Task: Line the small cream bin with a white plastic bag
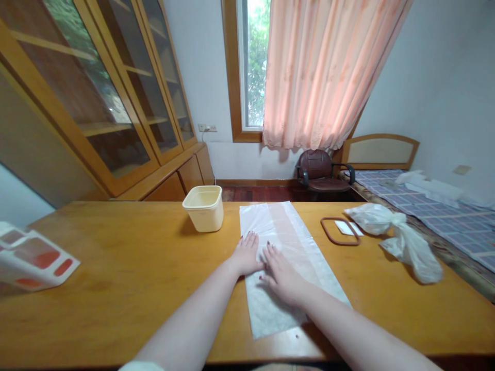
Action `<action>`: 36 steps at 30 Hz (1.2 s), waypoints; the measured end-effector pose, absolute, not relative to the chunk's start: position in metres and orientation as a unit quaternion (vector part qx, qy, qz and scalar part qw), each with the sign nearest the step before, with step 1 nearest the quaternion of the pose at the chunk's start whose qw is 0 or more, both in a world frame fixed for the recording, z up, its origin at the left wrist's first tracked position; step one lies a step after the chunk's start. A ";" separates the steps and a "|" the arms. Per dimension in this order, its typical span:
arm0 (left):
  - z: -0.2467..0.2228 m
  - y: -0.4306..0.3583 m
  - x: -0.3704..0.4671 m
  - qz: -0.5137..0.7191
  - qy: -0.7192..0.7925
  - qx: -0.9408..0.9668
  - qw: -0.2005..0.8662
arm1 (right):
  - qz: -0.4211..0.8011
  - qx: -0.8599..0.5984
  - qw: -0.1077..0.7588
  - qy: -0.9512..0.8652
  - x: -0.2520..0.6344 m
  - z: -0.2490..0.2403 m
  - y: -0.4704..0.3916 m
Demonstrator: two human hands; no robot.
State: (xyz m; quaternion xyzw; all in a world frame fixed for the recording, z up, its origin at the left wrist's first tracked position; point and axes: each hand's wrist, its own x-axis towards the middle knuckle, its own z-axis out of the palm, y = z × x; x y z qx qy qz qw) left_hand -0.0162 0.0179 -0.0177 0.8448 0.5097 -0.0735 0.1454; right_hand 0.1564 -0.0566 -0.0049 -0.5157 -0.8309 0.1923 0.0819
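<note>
A white, thin plastic bag (286,226) lies spread flat on the wooden table, its long side running away from me. My left hand (246,253) rests on its left edge with fingers stretched forward. Close beside it, my right hand (284,275) is over the middle of the bag, fingers extended and a little spread. Neither hand grips anything. A cream plastic bin (203,208) stands upright just beyond my left hand. To the right of the bag lies a brown rounded-square ring frame (328,234).
A white card (344,228) lies partly under the frame. A knotted plastic bag (412,252) sits at the table's right side. On the left is a white and orange container (38,260). A chair (320,172), a bed (425,201) and a glass-door cabinet (116,129) stand beyond the table (135,309).
</note>
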 end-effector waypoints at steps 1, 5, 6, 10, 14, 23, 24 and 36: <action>-0.018 0.018 -0.016 -0.076 0.508 0.846 0.142 | 0.207 -0.487 0.068 -0.846 0.153 -0.006 -0.073; -0.017 0.018 -0.017 -0.069 0.509 0.845 0.148 | 0.185 -0.503 0.035 -0.843 0.164 -0.015 -0.111; -0.017 0.017 -0.017 -0.067 0.510 0.843 0.154 | 0.177 -0.521 0.031 -0.834 0.170 -0.019 -0.115; -0.014 0.017 -0.017 -0.068 0.509 0.842 0.165 | 0.118 -0.637 0.032 -0.761 0.203 -0.040 -0.119; -0.008 0.016 -0.016 -0.069 0.510 0.842 0.161 | 0.048 -0.751 0.014 -0.659 0.228 -0.041 -0.117; -0.004 -0.010 -0.001 -0.099 0.361 0.906 0.199 | 0.243 -0.493 0.063 -0.833 0.180 0.018 -0.132; -0.005 -0.011 -0.001 -0.104 0.361 0.906 0.194 | 0.263 -0.475 0.050 -0.838 0.175 0.016 -0.136; -0.011 -0.008 -0.003 -0.098 0.358 0.906 0.203 | 0.073 -0.743 -0.032 -0.665 0.212 -0.020 -0.126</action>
